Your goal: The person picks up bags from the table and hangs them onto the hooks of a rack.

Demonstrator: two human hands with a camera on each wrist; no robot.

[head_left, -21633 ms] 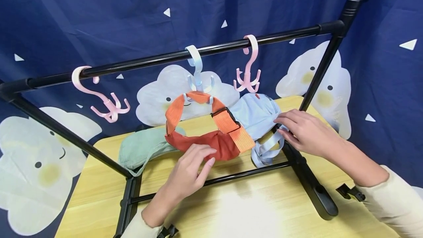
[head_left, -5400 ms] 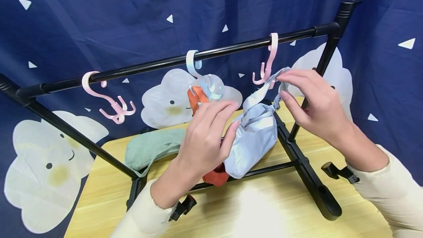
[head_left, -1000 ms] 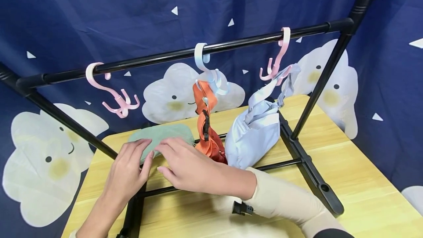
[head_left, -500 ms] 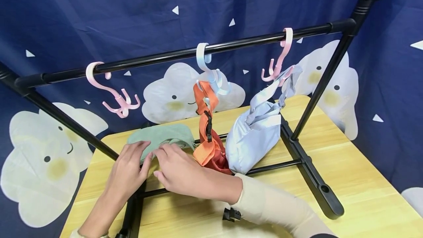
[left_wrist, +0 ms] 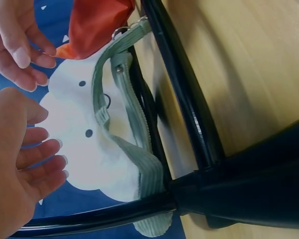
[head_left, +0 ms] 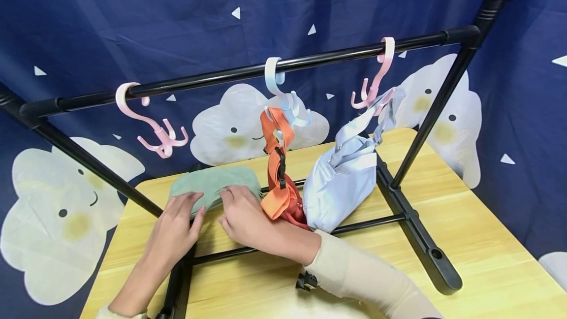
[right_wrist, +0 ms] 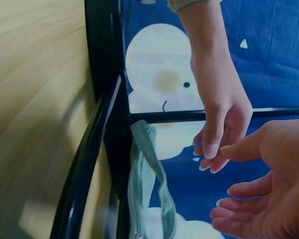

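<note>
A green corduroy waist bag (head_left: 217, 177) lies on the table behind the rack's lower bar, at the left. My left hand (head_left: 173, 228) hovers at its near side with fingers loosely bent. My right hand (head_left: 247, 218) reaches across to the bag's right part, fingers relaxed. Both wrist views show the bag's strap (left_wrist: 102, 94) apart from the hands, which hold nothing. An orange-red waist bag (head_left: 290, 206) hangs by its orange strap from the middle blue hook (head_left: 288, 107). Beside it, a light blue bag (head_left: 338, 188) hangs by its strap from the right pink hook (head_left: 374, 87).
A black rack's top bar (head_left: 212, 77) carries the hooks; nothing hangs on the left pink hook (head_left: 165, 142). The rack's lower bar (head_left: 221, 255) and right foot (head_left: 425, 255) stand on the wooden table (head_left: 496, 260). A blue curtain (head_left: 177, 23) is behind.
Since the oldest frame, the light blue bag has gone from the table to the right pink hook. Both hands have moved left to the green bag. Lately the right hand shifted slightly right.
</note>
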